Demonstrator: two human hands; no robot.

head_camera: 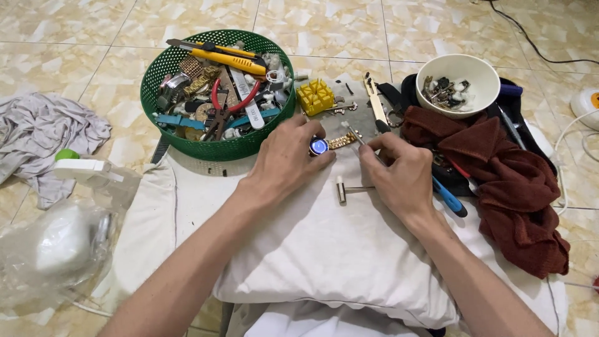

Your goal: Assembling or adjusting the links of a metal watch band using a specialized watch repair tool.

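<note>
Pins a blue-dialled wristwatch [319, 146] against the far edge of a white pillow [324, 249] with the left hand [284, 163], fingers curled down over the case and closed on it. Pinches a thin pin tool [357, 135] in the right hand [399, 175], fingertips drawn narrow around the shaft, tip set at the gold bracelet [342, 141] just beside the dial. Looks like work on one bracelet link or pin, judged from the tip's place. Calls next for a steady left-hand hold and a straight, light press along the pin line, with a small hammer [349, 189] lying on the pillow between the two hands, within easy reach. Risks a slip on the soft pillow and a scratch on the links. Hides most of the watch case and the near half of the bracelet under the left fingers; cannot tell whether the tool tip sits in a hole or only touches the metal. Hides also part of a blue-handled tool [449, 198] under the right wrist. Leaves the jumble in the green basket [212, 151] and the small parts in the white bowl [480, 68] too small to sort out, likewise whatever lies under the dark red cloth [505, 181]. Cuts off both forearms at the lower edge.
</note>
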